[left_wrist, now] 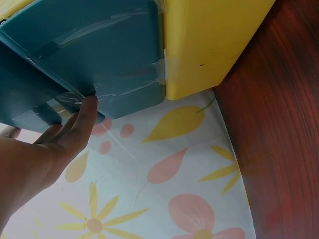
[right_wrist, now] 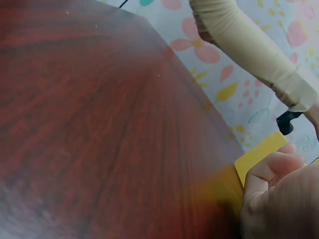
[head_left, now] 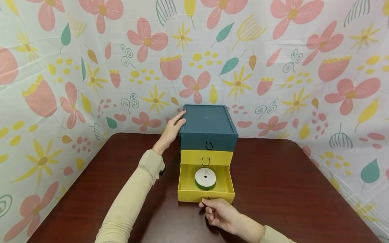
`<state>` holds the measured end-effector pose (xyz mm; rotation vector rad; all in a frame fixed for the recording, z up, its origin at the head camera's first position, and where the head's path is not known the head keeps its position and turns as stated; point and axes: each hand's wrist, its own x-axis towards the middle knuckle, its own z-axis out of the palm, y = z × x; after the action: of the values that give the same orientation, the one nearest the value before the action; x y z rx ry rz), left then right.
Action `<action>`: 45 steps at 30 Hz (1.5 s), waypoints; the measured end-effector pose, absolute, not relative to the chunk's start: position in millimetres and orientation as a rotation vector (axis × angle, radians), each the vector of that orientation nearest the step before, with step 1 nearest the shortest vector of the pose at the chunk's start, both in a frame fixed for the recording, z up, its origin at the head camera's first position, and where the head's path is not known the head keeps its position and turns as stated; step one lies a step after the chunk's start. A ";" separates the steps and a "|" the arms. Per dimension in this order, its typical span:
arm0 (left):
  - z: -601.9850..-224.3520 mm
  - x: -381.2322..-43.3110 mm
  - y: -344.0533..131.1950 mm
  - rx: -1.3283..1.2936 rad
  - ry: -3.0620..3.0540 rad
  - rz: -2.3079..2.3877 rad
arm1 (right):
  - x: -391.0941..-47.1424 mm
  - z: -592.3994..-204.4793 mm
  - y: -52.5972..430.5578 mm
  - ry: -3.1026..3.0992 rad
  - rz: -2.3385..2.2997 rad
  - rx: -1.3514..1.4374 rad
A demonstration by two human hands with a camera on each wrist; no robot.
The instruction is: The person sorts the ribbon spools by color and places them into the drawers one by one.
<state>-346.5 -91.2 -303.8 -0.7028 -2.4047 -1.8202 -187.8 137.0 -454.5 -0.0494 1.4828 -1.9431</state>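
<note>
On the table stands a stacked drawer box, its upper unit point(head_left: 206, 119) dark teal and its lower drawers yellow. The bottom yellow drawer point(head_left: 189, 195) is pulled out, and a spool of green ribbon point(head_left: 205, 177) with a white face lies flat in it. My right hand point(head_left: 223, 214) pinches the dark loop pull at that drawer's front; the fingers mostly cover the loop. At the upper left, my left hand point(head_left: 172, 128) rests on the side and top edge of the teal unit point(left_wrist: 114, 55). Its fingers are extended in the left wrist view.
The middle yellow drawer front point(head_left: 206, 157) has its own black loop and sits above the pulled-out drawer. A dark reddish-brown table point(head_left: 273, 189) surrounds the box. Behind and along the sides hangs a flower-printed cloth point(head_left: 194, 44), close to the back of the box.
</note>
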 end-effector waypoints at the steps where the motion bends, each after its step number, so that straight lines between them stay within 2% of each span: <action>1: -303.6 -346.4 -91.2 -0.702 -2.405 -1.818 | -188.8 -453.9 137.0 1.483 -1.947 -0.048; 45: -305.2 -350.7 -91.8 -0.691 -2.404 -1.846 | -284.0 -446.4 141.4 1.418 -2.010 -0.016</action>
<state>-350.7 -91.8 -305.2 -0.6906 -2.4045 -1.8458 -284.0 141.4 -446.4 -0.0164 1.4183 -2.0099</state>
